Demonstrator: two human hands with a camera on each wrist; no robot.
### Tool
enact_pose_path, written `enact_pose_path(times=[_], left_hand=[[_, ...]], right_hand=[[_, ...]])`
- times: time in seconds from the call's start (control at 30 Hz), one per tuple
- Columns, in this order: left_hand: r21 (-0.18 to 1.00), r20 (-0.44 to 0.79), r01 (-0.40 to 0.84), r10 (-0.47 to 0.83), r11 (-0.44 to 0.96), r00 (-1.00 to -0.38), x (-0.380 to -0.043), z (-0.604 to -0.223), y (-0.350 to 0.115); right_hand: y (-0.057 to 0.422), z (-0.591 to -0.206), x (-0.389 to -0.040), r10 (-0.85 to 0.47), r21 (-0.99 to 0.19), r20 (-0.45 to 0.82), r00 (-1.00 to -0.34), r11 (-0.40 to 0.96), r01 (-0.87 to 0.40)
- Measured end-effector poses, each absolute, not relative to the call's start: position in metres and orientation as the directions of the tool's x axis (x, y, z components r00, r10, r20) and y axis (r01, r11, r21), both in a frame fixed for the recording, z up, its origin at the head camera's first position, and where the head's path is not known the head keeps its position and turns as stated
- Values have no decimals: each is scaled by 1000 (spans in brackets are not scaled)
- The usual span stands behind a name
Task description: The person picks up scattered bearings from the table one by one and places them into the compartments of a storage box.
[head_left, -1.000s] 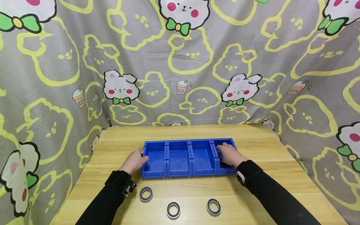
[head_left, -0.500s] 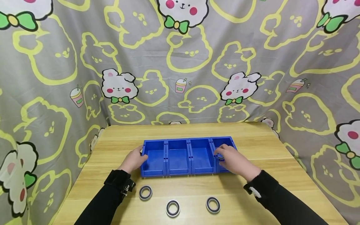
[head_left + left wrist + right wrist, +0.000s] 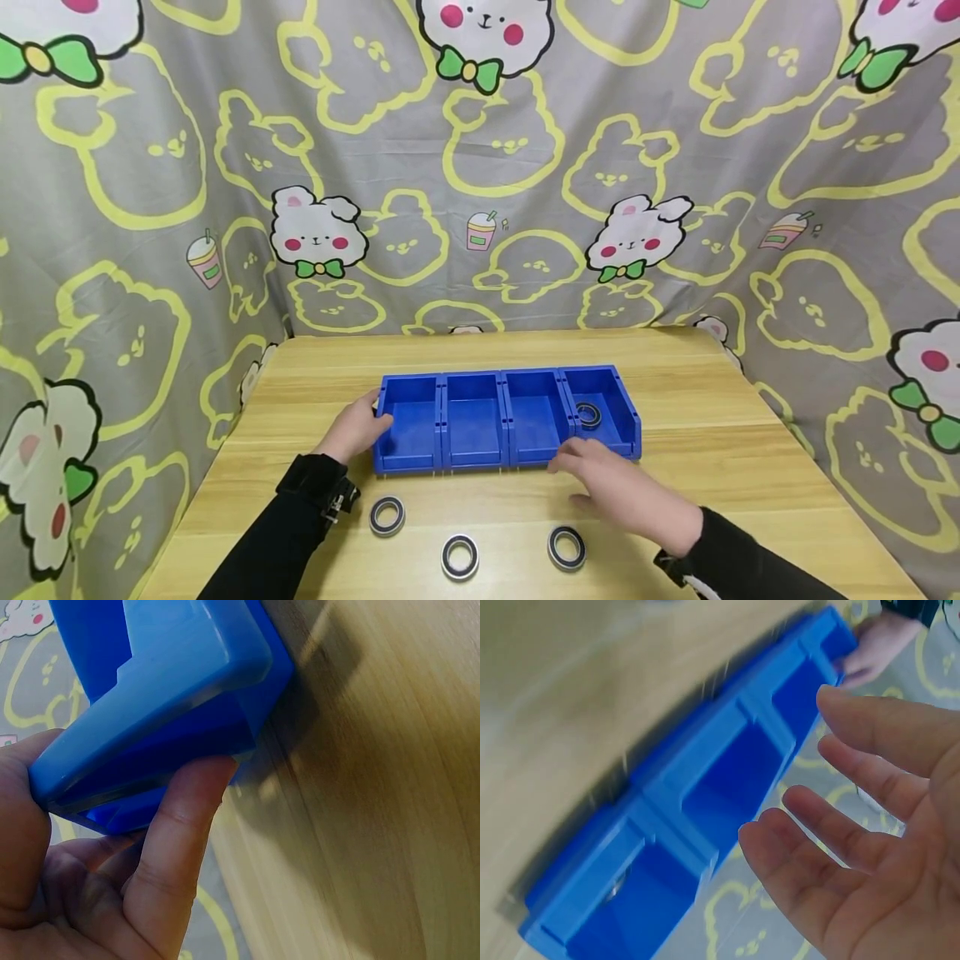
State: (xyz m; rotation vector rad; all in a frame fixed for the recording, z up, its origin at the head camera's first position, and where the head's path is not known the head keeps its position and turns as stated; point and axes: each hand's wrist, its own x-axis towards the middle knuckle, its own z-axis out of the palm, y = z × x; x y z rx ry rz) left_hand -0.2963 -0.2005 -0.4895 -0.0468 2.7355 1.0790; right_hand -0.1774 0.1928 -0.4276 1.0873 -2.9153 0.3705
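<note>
A row of joined blue storage bins (image 3: 472, 458) stands on the wooden table. My left hand (image 3: 356, 427) grips the side wall of the leftmost bin; in the left wrist view its thumb (image 3: 180, 825) lies along the blue wall. One ball bearing (image 3: 588, 415) leans against the left wall inside the rightmost bin. My right hand (image 3: 618, 492) is in front of that bin with nothing in it, and the right wrist view shows its fingers (image 3: 810, 877) loosely bent and apart. Three more bearings lie in front: a left one (image 3: 387, 517), a middle one (image 3: 460, 557) and a right one (image 3: 566, 548).
A patterned grey curtain (image 3: 525, 183) surrounds the wooden table (image 3: 675, 367) at the back and on both sides. The right bearing lies just to the left of my right forearm.
My right hand has let go of a bearing in the rightmost bin and come out toward me. The left hand keeps its grip on the leftmost bin.
</note>
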Motion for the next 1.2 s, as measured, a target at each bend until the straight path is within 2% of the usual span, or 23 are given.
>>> enact_pose_path(times=[0.23,0.57,1.2], left_hand=[[678,-202,-111,38,726,-979,-296,-488,-200],[685,-201,-108,44,720,-979,-295,-487,-198],[671,-194,-106,36,734,-980,-294,-488,-198]], right_hand=[[183,-440,-157,-665,-296,-1,-747,714,-635],[180,-467,-142,-665,-339,-142,-733,729,-595],[186,-489,-137,-678,-360,-129,-723,711,-603]])
